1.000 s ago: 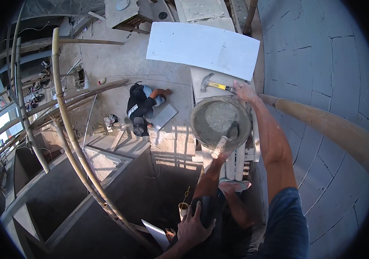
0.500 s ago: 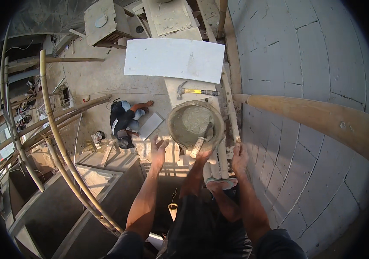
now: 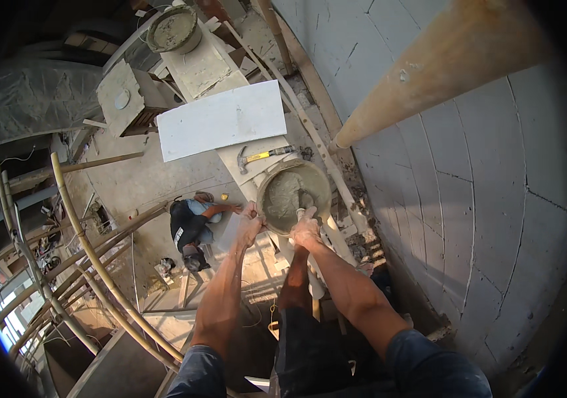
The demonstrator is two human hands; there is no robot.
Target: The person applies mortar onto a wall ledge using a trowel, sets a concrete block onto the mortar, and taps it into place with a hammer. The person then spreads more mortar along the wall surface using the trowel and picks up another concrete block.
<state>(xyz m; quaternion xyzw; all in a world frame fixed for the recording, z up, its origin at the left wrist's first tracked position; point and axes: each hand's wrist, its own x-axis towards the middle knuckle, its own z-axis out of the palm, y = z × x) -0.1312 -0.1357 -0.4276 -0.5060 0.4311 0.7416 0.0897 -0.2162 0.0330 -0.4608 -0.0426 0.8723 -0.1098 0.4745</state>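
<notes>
A round bucket (image 3: 321, 179) of wet grey mortar (image 3: 286, 194) rests on the planks in front of me. My left hand (image 3: 250, 225) is closed on the left side of its rim. Over the near rim, my right hand (image 3: 306, 227) wraps the handle of a trowel, whose blade (image 3: 306, 199) lies in the mortar. Just beyond the bucket is a claw hammer (image 3: 265, 156) with a yellow and black handle. Past the hammer, a large white block (image 3: 222, 121) lies flat across the plank.
Grey block wall (image 3: 442, 199) rises on my right, with a thick bamboo pole (image 3: 416, 79) slanting before it. A second mortar bucket (image 3: 189, 41) stands at the plank's far end. Below left, a person (image 3: 190, 225) crouches on the floor. Bamboo scaffold poles (image 3: 88, 245) cross the left side.
My left hand has come up to the bucket's rim and closed there. My right hand has moved left from beside the planks onto the trowel handle. The view has turned and shifted.
</notes>
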